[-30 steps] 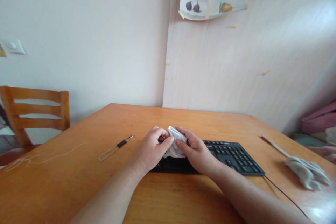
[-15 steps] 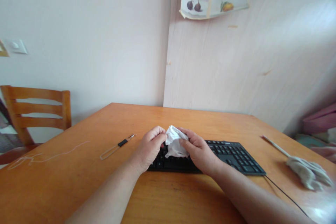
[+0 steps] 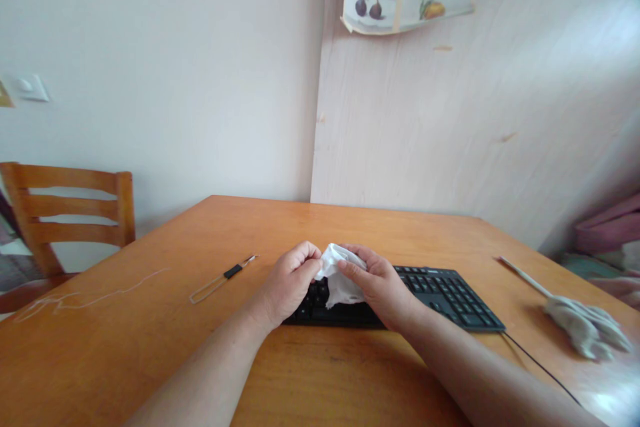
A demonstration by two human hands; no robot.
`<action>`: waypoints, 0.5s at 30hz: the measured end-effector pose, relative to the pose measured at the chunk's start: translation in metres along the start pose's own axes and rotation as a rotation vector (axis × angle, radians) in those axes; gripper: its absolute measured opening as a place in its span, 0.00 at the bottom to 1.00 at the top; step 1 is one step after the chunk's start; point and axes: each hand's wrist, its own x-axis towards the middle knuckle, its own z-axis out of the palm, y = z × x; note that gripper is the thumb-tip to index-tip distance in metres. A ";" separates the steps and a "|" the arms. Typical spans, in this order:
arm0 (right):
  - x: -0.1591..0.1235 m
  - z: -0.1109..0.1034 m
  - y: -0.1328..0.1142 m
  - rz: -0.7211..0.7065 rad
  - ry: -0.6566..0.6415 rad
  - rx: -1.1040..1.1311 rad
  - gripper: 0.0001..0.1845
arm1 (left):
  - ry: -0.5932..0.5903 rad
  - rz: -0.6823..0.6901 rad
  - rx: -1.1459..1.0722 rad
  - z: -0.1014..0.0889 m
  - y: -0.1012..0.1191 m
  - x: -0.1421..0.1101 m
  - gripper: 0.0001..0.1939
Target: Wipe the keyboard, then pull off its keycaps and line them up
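Between my hands is a crumpled, thin white sheet (image 3: 344, 283), tissue or soft cloth by its look, folded at the top and hanging in a ragged edge below. My left hand (image 3: 293, 277) pinches its upper left corner between thumb and fingers. On the other side, my right hand (image 3: 377, 283) grips it with the thumb in front and the fingers behind, partly hidden. Directly beneath lies a black keyboard (image 3: 457, 300) on the table; the hands and the sheet cover part of its left half.
Left on the wooden table (image 3: 320, 373) lie a thin wire-loop tool with a black sleeve (image 3: 233, 271) and loose white threads (image 3: 107, 297). To the right rests a stick with a grey fabric bundle (image 3: 583, 323), near the keyboard's cable (image 3: 543, 370). A chair (image 3: 75, 207) stands far left.
My left hand has shifted its pinch to the white sheet's upper corner and moved slightly right. The sheet now hangs more unfolded, a little further right. My right hand keeps its grip.
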 end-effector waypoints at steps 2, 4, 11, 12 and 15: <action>0.001 0.000 0.001 -0.005 0.022 0.008 0.23 | 0.009 -0.009 -0.024 0.001 0.001 0.000 0.08; 0.002 -0.001 0.001 -0.009 0.045 0.001 0.22 | 0.016 -0.026 -0.045 0.001 0.004 0.001 0.08; 0.001 0.001 -0.001 -0.040 0.094 0.010 0.24 | -0.003 -0.029 -0.039 0.001 0.010 -0.002 0.16; 0.001 0.002 -0.002 -0.039 0.092 0.016 0.25 | -0.012 -0.016 -0.021 0.001 0.010 -0.002 0.15; 0.001 0.003 -0.001 -0.043 0.077 0.034 0.24 | -0.005 0.011 0.031 0.002 0.008 -0.002 0.13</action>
